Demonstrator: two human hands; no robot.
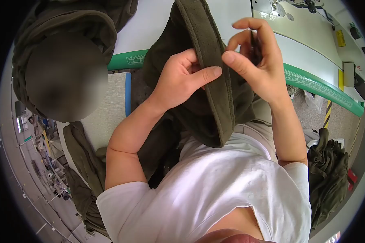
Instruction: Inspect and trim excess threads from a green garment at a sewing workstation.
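Olive-green fleece-like cloth, a garment [209,101] with a thick folded band along its edge, hangs between the two hands just above the person's chest, at about twelve o'clock from the white shirt [215,190]; the band runs from the top of the view down toward six o'clock, curving under near the lap; the left hand [182,79] clasps the band from the nine o'clock side, its thumb laid flat across the front of the band and its fingers [186,56] curled round behind, so the cloth is pinched between thumb and fingers; the right hand [255,60] sits at three o'clock of the band, its thumb tip pressed against the band's edge just beside the left thumb, its upper fingers [251,26] bent together in a pinch on something small and dark that is too hidden to make out; more of the same olive cloth lies in heaps, one pile [328,170] at four o'clock beside the person's right arm, another strip [83,162] trailing at eight o'clock, and a bundle [81,20] at eleven o'clock; whether any of these piles sits in a container I cannot tell; the bench [308,52] is pale and smooth, with a green measuring strip [324,91] along its curved rim from ten o'clock round to three o'clock; part of a sewing machine [280,8] shows at one o'clock; a grey workshop floor [40,190] with distant equipment lies at eight o'clock.
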